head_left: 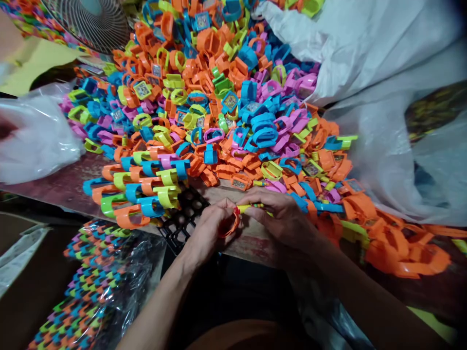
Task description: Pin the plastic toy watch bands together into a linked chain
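Observation:
My left hand (215,221) is closed around an orange toy watch (230,227), its looped band hanging below the fingers. A small red part shows at the watch's upper edge. My right hand (279,218) pinches a slim yellow piece (245,208) with small coloured beads or sweets near its far end; its tip meets the red part. Left of my hands, a black grid tray (188,214) carries rows of orange, blue, green and pink toy watches (140,192). Fingers partly hide the join between the two pieces.
A large heap of loose toy watches (219,97) covers the table. White sacks (365,58) lie at the right, a clear plastic bag (36,131) at the left. A fan (91,24) stands at the back left. Below the table edge are more filled rows of watches (83,287) in plastic.

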`<action>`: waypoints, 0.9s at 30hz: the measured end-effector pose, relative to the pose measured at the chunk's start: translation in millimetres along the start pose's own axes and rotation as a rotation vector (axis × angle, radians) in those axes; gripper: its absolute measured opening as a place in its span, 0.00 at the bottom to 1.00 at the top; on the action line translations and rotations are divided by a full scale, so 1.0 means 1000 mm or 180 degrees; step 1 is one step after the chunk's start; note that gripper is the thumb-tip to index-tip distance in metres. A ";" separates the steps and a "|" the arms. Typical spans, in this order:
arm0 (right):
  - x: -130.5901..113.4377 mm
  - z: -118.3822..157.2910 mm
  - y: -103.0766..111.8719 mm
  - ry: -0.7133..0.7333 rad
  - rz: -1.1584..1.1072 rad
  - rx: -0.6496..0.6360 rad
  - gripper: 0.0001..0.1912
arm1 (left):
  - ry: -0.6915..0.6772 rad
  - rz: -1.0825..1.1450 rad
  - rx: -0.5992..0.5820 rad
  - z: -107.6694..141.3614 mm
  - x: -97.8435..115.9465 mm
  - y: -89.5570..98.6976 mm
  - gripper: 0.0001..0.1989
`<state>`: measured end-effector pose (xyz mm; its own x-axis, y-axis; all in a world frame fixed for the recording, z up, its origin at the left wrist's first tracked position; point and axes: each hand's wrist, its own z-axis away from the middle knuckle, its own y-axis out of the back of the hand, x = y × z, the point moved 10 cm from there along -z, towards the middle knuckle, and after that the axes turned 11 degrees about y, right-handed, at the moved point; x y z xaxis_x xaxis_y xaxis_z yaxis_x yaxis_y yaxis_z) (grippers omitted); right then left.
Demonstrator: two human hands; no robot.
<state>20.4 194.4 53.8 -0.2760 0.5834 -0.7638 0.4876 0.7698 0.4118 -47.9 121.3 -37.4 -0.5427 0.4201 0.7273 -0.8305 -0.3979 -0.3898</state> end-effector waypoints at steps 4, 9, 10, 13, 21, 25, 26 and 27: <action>0.003 0.000 0.000 -0.0010 0.0028 -0.0050 0.08 | -0.0163 -0.0124 -0.0155 -0.004 0.000 -0.001 0.04; 0.003 0.003 0.002 0.0101 0.0095 -0.0220 0.08 | -0.0250 -0.0494 -0.0092 -0.002 0.003 0.001 0.06; 0.002 0.005 0.003 0.0125 0.0104 -0.0246 0.08 | -0.0251 -0.0620 -0.0102 -0.001 0.003 -0.001 0.08; -0.001 0.009 0.005 0.0162 0.0047 -0.0279 0.08 | -0.0247 -0.0890 -0.0240 0.006 0.005 -0.014 0.15; -0.010 0.026 -0.001 -0.0208 -0.0091 -0.0555 0.09 | 0.0028 -0.0651 -0.0697 0.023 -0.010 -0.033 0.18; -0.021 0.031 -0.010 -0.0002 -0.0125 -0.0821 0.09 | 0.0054 -0.0654 -0.0719 0.028 -0.019 -0.037 0.18; -0.024 0.032 -0.011 0.0108 -0.0041 -0.0860 0.09 | 0.0070 -0.0639 -0.0690 0.029 -0.021 -0.037 0.18; -0.025 0.034 -0.012 0.0214 0.0062 -0.0893 0.09 | 0.0079 -0.0629 -0.0643 0.030 -0.023 -0.036 0.18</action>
<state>49.5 161.4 51.4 -0.3277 0.6074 -0.7237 0.2477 0.7944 0.5546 -1.7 101.5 -22.7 -0.3686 0.4941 0.7874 -0.9273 -0.1367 -0.3484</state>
